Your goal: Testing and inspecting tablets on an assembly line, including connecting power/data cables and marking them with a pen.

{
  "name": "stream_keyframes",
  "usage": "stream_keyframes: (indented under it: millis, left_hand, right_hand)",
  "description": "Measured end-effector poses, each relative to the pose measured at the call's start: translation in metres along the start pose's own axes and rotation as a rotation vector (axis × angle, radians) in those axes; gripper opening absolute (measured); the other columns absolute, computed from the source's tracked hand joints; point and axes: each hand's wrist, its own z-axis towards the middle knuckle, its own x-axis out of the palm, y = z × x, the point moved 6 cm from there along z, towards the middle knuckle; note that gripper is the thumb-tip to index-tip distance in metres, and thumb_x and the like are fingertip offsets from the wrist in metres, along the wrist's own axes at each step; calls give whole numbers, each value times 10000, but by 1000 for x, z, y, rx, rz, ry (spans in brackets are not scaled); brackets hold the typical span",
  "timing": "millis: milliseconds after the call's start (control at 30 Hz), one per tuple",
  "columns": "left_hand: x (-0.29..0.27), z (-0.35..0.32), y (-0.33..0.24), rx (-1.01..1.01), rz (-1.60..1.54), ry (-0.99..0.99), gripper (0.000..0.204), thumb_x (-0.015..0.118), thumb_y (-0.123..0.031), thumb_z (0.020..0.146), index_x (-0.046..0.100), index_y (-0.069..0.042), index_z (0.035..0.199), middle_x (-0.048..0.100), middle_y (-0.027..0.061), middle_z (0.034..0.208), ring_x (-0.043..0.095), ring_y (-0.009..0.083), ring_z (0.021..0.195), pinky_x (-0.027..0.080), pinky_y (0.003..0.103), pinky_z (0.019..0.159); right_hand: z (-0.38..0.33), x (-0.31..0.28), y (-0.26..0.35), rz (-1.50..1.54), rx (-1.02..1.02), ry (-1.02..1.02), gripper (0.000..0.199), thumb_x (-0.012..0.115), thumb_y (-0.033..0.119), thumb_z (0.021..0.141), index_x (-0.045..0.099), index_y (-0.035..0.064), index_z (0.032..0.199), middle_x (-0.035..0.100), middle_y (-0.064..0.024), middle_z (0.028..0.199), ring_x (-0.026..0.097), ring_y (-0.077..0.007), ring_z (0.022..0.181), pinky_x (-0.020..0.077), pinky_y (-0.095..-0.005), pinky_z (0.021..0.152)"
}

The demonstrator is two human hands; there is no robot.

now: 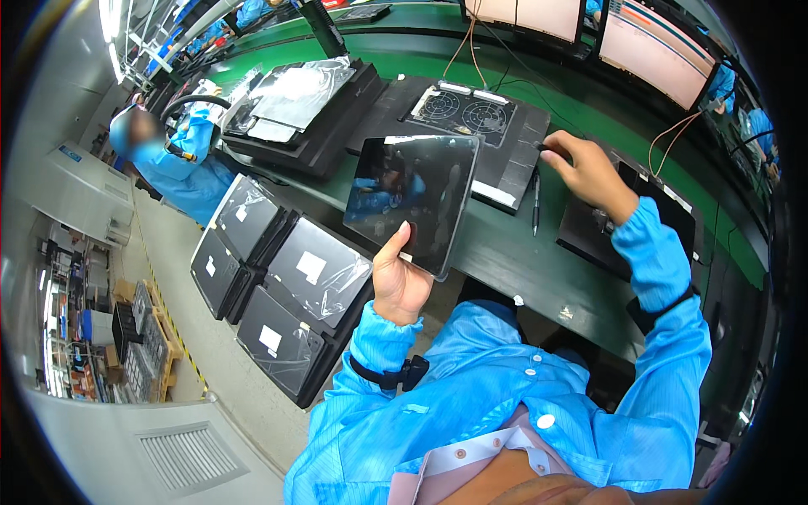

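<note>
My left hand [400, 282] grips a tablet [421, 189] with a dark, glossy screen by its lower edge, thumb on the front. The tablet is tilted, with reflections in its glass. To the right, my right hand [592, 172] is closed, thumb and fingertips together over the right edge of a black board [526, 139]. A small dark thing seems to be at those fingertips, too small to name. Two printed circular targets [463, 116] show on a panel set in the board. Below my right hand, a pen [536, 204] lies on the green bench [505, 244].
A black tray [581, 227] sits under my right forearm. Stacked trays with film-wrapped tablets [307, 265] stand at the left, beside the bench. Another black stack [295, 105] is farther back. Two monitors [652, 50] with cables stand behind. A co-worker [181, 156] in blue is at far left.
</note>
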Motion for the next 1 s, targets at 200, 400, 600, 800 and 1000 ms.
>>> stream_keyframes:
  millis: [200, 400, 600, 800, 1000]
  left_hand:
    - [7, 2, 20, -22, -6, -3, 253, 592, -112, 1003, 642, -2, 1226, 691, 143, 1257, 672, 293, 1159, 535, 479, 1036]
    - [17, -8, 29, 50, 120, -10, 285, 584, -136, 1014, 618, -14, 1269, 688, 121, 1246, 666, 250, 1157, 532, 428, 1033]
    - [15, -11, 35, 94, 189, -35, 304, 596, -118, 1005, 600, -20, 1292, 680, 110, 1249, 662, 248, 1157, 537, 432, 1024]
    - [16, 4, 40, 79, 326, 4, 318, 575, -110, 1015, 585, 9, 1310, 666, 138, 1277, 650, 270, 1185, 526, 442, 1040]
    - [35, 92, 50, 34, 420, 67, 239, 626, -102, 998, 619, 26, 1199, 692, 109, 1123, 688, 231, 1036, 551, 425, 938]
  right_hand:
    - [-62, 12, 84, 423, -267, -106, 199, 708, 119, 935, 684, -12, 1084, 716, -138, 948, 704, -247, 847, 543, -348, 759]
    - [-71, 18, 87, 409, -254, -100, 197, 721, 123, 921, 705, -6, 1068, 723, -164, 940, 709, -291, 815, 546, -361, 710]
    - [-76, 17, 83, 339, -296, -80, 167, 693, 147, 927, 697, 16, 1032, 712, -180, 922, 694, -368, 821, 538, -422, 697]
    - [-68, 21, 71, 229, -287, -10, 176, 683, 156, 924, 655, 29, 1042, 700, -187, 903, 674, -399, 851, 523, -451, 732]
    - [-37, 19, 52, -41, -259, -131, 542, 741, 434, 875, 630, 77, 1269, 675, -165, 1078, 619, -375, 1040, 467, -464, 939]
